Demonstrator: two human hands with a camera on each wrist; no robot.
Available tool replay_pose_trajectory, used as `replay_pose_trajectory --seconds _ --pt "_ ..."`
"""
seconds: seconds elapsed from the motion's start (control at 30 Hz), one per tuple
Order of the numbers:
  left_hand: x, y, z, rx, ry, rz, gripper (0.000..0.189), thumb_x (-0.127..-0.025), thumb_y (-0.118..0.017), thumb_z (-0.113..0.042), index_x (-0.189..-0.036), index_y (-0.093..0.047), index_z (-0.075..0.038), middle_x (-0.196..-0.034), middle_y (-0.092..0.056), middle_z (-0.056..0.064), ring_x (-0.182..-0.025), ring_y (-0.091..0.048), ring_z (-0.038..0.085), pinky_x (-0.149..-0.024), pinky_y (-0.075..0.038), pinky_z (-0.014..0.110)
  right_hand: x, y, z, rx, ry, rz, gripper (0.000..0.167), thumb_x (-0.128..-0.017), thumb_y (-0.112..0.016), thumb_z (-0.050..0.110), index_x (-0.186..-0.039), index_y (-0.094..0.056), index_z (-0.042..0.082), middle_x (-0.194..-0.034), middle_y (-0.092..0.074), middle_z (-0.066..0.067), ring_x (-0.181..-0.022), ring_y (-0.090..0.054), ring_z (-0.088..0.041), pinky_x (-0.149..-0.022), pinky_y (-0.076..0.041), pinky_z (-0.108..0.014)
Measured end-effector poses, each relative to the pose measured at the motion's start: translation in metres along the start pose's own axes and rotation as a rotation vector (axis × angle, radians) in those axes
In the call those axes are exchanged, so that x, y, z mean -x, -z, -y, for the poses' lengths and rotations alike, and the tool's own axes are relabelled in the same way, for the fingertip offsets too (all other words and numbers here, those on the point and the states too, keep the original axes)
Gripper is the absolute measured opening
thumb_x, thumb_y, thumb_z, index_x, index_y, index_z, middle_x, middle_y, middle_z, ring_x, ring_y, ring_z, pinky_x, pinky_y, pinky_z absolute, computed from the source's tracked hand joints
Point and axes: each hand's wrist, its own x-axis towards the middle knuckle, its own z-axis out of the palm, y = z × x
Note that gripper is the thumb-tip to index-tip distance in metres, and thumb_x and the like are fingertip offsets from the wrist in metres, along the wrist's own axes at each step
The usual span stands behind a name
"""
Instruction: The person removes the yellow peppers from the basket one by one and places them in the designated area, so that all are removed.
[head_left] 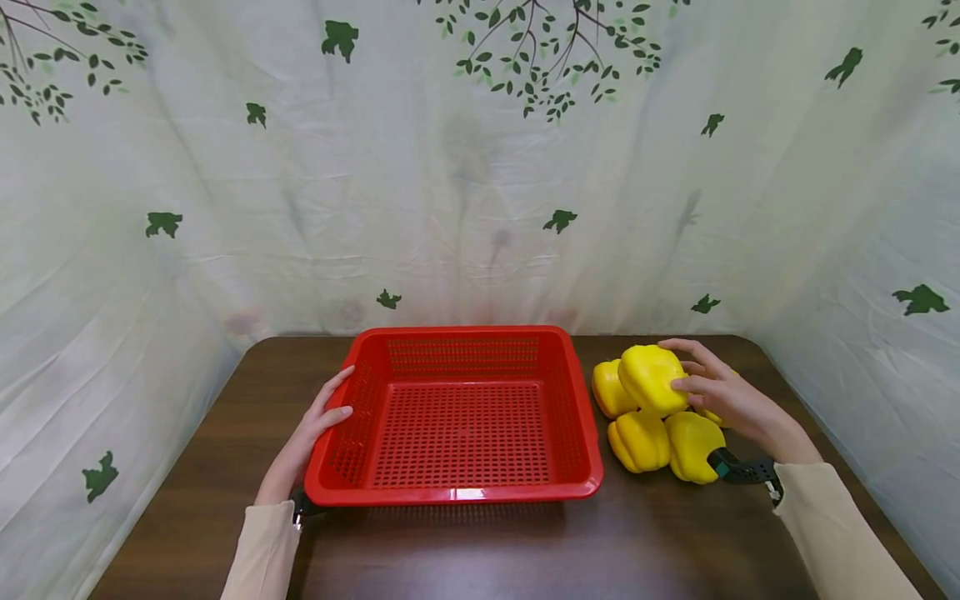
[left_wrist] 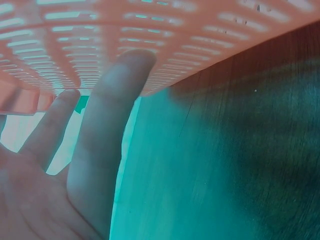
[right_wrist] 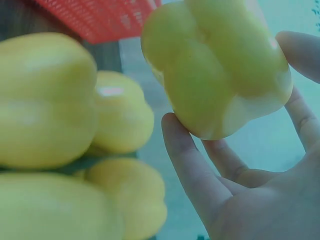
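Observation:
A red slotted plastic basket (head_left: 465,433) stands on the dark wooden table, its inside bare. At its left side my left hand (head_left: 318,425) touches the rim, fingers and thumb extended; the left wrist view has the straight digits up against the slotted wall (left_wrist: 210,35). To the right of the basket, my right hand (head_left: 723,396) holds a yellow bell pepper (head_left: 651,379) between thumb and fingertips. That pepper (right_wrist: 220,65) overlaps a group of several yellow bell peppers (head_left: 637,442) in the head view. One of them is partly hidden behind the right hand.
The table (head_left: 202,500) is brown wood with rounded far corners. A pale curtain (head_left: 465,208) with printed leaves hangs behind it and along both sides. Dark straps circle both wrists, the right strap (head_left: 742,468) close to the nearest pepper.

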Motion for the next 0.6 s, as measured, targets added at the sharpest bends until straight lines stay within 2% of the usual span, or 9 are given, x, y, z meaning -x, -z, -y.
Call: replay_pose_trajectory --seconds 0.2,0.6 --pt "0.000 -0.001 -0.001 0.002 -0.007 0.002 0.061 -0.100 -0.044 -0.020 -0.153 -0.014 -0.031 -0.147 -0.020 0.018 -0.117 -0.046 0.037 -0.087 -0.050 0.049 0.018 0.014 -0.012 0.005 0.010 -0.016 0.050 -0.099 -0.047 0.012 -0.145 -0.028 0.022 -0.138 -0.027 -0.011 -0.110 -0.048 -0.018 -0.088 -0.046 -0.033" --pt "-0.001 0.000 0.000 0.005 -0.016 0.006 0.061 -0.101 -0.043 -0.019 -0.153 -0.014 -0.030 -0.146 -0.021 0.018 -0.117 -0.047 0.036 -0.087 -0.050 0.049 0.049 0.040 -0.042 -0.087 0.097 -0.044 0.048 -0.100 -0.040 0.000 -0.142 -0.033 0.021 -0.129 -0.042 0.004 -0.104 -0.054 -0.008 -0.083 -0.048 -0.022"
